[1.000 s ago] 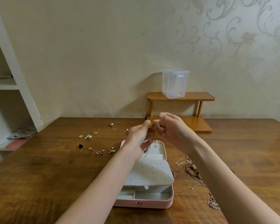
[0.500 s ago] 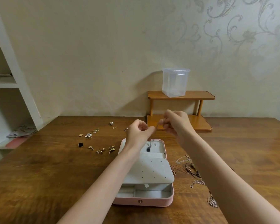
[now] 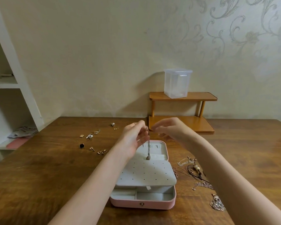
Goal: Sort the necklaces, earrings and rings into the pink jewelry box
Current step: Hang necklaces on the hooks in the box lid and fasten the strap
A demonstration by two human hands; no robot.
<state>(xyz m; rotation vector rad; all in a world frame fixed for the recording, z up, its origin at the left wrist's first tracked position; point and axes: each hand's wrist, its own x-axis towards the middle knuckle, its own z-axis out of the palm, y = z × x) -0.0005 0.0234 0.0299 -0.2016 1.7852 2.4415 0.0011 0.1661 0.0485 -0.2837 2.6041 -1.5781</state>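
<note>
Left hand (image 3: 133, 138) pinched necklace (image 3: 148, 150) at top; chain hung below fingers over pink jewelry box (image 3: 143, 202). Right hand (image 3: 170, 129) just beside, fingers loose, seemingly empty. Chain judged light, limp, tangle-prone; hold near clasp.

two bare forearms entering from the bottom edge, no sleeves in view, left hand (image 3: 133, 140) and right hand (image 3: 172, 129) both bare, slim wrists, short nails as far as visible, fingertip detail on the right blurred
</note>
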